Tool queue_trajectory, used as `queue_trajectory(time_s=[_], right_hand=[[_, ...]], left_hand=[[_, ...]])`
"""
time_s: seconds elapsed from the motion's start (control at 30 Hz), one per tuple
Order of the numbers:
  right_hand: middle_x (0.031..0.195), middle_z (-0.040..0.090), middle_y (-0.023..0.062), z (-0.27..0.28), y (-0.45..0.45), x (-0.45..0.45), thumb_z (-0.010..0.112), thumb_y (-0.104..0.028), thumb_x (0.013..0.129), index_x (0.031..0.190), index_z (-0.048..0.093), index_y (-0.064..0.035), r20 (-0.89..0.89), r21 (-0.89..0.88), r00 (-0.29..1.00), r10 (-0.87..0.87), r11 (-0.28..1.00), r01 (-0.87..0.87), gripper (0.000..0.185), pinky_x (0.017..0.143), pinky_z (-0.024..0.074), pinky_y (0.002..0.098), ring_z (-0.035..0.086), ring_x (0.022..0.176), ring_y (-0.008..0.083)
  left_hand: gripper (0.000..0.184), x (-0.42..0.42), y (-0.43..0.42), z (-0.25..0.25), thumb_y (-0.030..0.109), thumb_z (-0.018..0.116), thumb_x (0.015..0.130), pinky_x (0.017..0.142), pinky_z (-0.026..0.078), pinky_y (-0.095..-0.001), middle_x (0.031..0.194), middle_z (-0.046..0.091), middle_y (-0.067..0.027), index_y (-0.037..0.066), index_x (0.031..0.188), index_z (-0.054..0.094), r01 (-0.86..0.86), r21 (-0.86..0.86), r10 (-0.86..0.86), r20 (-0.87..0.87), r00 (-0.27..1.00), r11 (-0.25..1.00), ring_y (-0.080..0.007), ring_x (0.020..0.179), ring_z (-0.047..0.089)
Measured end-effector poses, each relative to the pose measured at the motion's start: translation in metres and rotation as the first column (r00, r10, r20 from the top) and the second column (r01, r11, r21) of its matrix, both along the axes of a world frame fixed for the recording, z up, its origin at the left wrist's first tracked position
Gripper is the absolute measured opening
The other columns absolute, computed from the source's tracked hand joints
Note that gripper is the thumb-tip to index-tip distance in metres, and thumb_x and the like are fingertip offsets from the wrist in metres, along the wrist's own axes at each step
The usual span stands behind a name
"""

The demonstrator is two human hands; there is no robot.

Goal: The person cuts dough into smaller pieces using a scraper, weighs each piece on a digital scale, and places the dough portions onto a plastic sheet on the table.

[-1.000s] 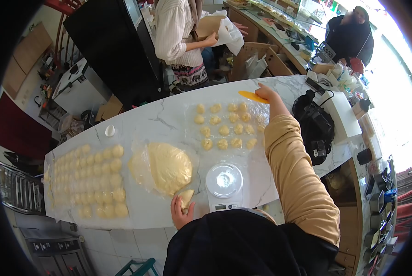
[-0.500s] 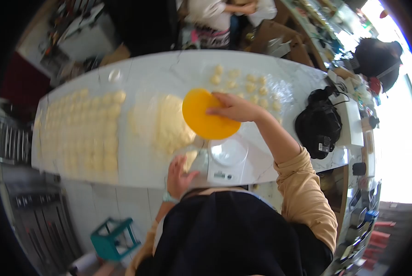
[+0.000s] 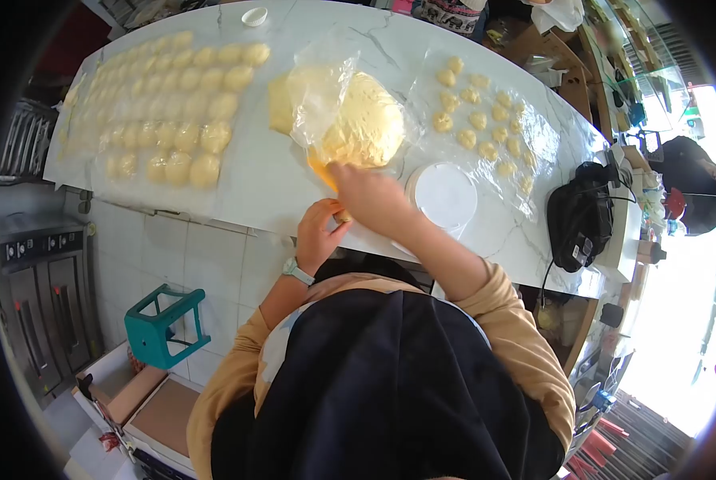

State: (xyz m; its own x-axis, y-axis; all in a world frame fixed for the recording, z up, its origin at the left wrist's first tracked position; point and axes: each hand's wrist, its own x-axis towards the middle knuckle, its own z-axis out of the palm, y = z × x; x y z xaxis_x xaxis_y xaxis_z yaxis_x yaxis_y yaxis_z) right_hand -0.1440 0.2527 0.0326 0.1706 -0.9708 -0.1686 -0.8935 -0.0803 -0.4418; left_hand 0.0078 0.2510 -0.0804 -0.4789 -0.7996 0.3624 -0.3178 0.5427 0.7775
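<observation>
My right hand [image 3: 372, 198] grips a yellow dough scraper [image 3: 320, 166], seen nearly edge-on at the near-left edge of a large dough mass [image 3: 370, 128]. Clear plastic film [image 3: 314, 100] covers part of that dough. Close beside it, my left hand [image 3: 318, 236] is closed, thumb and fingers around a small piece of dough [image 3: 342, 216], mostly hidden. A round-topped white kitchen scale [image 3: 444, 196] stands just right of my right hand, partly under the forearm.
Rows of dough balls [image 3: 186, 136] lie under plastic film on the left. Smaller dough pieces [image 3: 478, 120] sit on a plastic sheet at right, near a black bag [image 3: 580, 220]. A small white bowl [image 3: 254, 16] is at the far edge. A teal stool [image 3: 166, 324] stands on the floor.
The scraper went from flat above the table, beside the scale, down and left to the dough's edge. My hands came together. The camera view shifted, placing the table higher.
</observation>
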Motion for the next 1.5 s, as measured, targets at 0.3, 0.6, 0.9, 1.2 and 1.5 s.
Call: queue_trajectory(time_s=[0.3, 0.6, 0.9, 1.2, 1.5], right_hand=[[0.102, 0.058, 0.0229, -0.073, 0.085, -0.025, 0.054, -0.007, 0.090, 0.119, 0.037, 0.0044, 0.513, -0.713, 0.829, -0.224, 0.427, 0.556, 0.035, 0.070, 0.0489, 0.0400, 0.061, 0.080, 0.0341], [0.113, 0.045, 0.0149, 0.001, 0.124, -0.088, 0.051, -0.019, 0.094, 0.122, 0.035, 0.0024, 0.804, -0.405, 0.351, -0.481, -0.011, 0.914, 0.039, 0.090, 0.0390, 0.0326, 0.047, 0.106, 0.0222], [0.113, 0.049, 0.0094, -0.021, 0.182, -0.107, 0.052, -0.021, 0.095, 0.124, 0.037, -0.0006, 0.768, -0.419, 0.231, -0.598, -0.196, 0.887, 0.039, 0.087, 0.0432, 0.0270, 0.051, 0.104, 0.0160], [0.113, 0.048, 0.0108, -0.021, 0.178, -0.085, 0.051, -0.023, 0.095, 0.126, 0.036, 0.0001, 0.838, -0.290, 0.126, -0.530, -0.240, 0.926, 0.041, 0.085, 0.0421, 0.0280, 0.050, 0.102, 0.0174], [0.115, 0.049, 0.0110, -0.027, 0.143, -0.031, 0.048, -0.004, 0.091, 0.127, 0.034, -0.0006, 0.949, -0.054, 0.157, -0.274, 0.350, 0.935, 0.039, 0.089, 0.0406, 0.0298, 0.048, 0.106, 0.0169]], left_hand=[[0.022, 0.009, 0.007, 0.015, 0.013, 0.068, 0.082, 0.064, 0.049, -0.0263, 0.095, 0.059, -0.0059, 0.003, 0.097, 0.057, 0.302, 0.675, 0.033, -0.436, 0.899, 0.673, -0.0115, 0.070, 0.058], [0.049, -0.100, -0.015, 0.061, 0.030, 0.048, 0.097, 0.084, 0.049, -0.0291, 0.117, 0.057, -0.0117, -0.005, 0.131, 0.041, 0.661, 0.748, -0.153, -0.648, 0.746, 0.062, -0.0182, 0.100, 0.058], [0.033, -0.067, -0.012, 0.052, 0.020, 0.065, 0.084, 0.082, 0.047, -0.0347, 0.105, 0.062, -0.0124, 0.001, 0.110, 0.058, 0.365, 0.171, -0.367, -0.019, 0.930, 0.915, -0.0262, 0.095, 0.058], [0.027, -0.144, -0.007, 0.062, 0.013, 0.073, 0.075, 0.077, 0.049, -0.0362, 0.100, 0.062, -0.0130, 0.004, 0.098, 0.064, 0.559, -0.164, -0.573, -0.050, 0.818, 0.813, -0.0308, 0.089, 0.060], [0.029, -0.015, 0.002, 0.046, 0.011, 0.077, 0.070, 0.077, 0.049, -0.0362, 0.115, 0.056, -0.0141, 0.004, 0.095, 0.064, 0.161, -0.077, -0.164, -0.034, 0.986, 0.984, -0.0303, 0.091, 0.059]])
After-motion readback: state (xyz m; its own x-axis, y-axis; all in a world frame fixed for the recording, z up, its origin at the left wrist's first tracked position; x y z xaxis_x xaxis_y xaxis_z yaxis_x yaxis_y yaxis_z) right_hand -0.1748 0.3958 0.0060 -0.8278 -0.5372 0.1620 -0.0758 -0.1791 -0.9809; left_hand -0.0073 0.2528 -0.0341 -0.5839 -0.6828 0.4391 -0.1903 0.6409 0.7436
